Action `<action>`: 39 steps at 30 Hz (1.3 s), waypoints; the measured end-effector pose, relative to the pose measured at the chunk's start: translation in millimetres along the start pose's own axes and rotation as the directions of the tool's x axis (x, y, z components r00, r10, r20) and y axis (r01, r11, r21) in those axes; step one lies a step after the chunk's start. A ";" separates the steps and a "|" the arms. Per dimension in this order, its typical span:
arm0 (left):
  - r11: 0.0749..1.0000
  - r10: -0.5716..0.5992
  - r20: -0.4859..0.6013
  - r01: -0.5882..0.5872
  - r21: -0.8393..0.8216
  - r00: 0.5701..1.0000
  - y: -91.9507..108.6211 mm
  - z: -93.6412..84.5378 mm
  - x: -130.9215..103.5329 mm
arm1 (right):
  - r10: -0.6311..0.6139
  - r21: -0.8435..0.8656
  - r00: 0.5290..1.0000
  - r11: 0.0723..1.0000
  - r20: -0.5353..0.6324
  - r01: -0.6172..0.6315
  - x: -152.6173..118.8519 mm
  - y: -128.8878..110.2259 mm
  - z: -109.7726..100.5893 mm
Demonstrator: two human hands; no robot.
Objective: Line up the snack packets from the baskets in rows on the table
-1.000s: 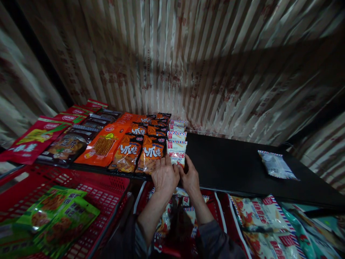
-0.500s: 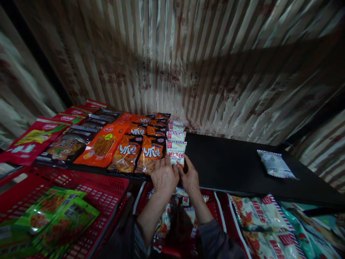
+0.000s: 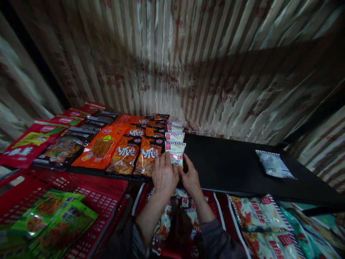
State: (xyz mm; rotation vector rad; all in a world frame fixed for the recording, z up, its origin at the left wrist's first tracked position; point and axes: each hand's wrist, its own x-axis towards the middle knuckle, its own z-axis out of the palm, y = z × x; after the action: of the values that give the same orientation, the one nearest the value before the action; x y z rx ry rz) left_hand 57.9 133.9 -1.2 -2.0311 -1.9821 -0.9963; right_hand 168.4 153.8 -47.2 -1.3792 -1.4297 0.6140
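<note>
My left hand [image 3: 165,175] and my right hand [image 3: 191,176] close in from both sides on the lower end of a white snack bag [image 3: 175,150] with red lettering and a striped edge. It lies at the front of a row of like bags [image 3: 175,136] on the black shelf [image 3: 223,158]. The fingers of both hands grip its sides; the bag's bottom edge is hidden behind them. Left of my left hand are orange-and-black snack bags [image 3: 148,154], close against the white row.
Further left lie an orange bag [image 3: 104,145], dark bags [image 3: 64,144] and red bags [image 3: 32,140]. One white bag [image 3: 275,164] rests alone at right. Below the shelf stand a red basket [image 3: 107,185] with green bags [image 3: 64,219] and baskets of white bags [image 3: 261,212].
Both hands stay at the front white bag, the left one slightly higher over its lower left side. The whole view has shifted very slightly.
</note>
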 end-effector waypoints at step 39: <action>0.997 0.073 -0.002 -0.073 -0.029 0.997 -1.7 13.8 -2.2 | 0.007 0.040 0.997 0.999 0.075 -0.010 10.8 -2.1 -4.2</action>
State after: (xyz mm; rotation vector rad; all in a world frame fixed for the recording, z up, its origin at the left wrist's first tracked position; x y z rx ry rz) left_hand 61.4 139.5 -13.7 -2.1010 -1.8883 -1.0164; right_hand 173.0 162.3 -40.6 -1.3435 -1.4634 0.7023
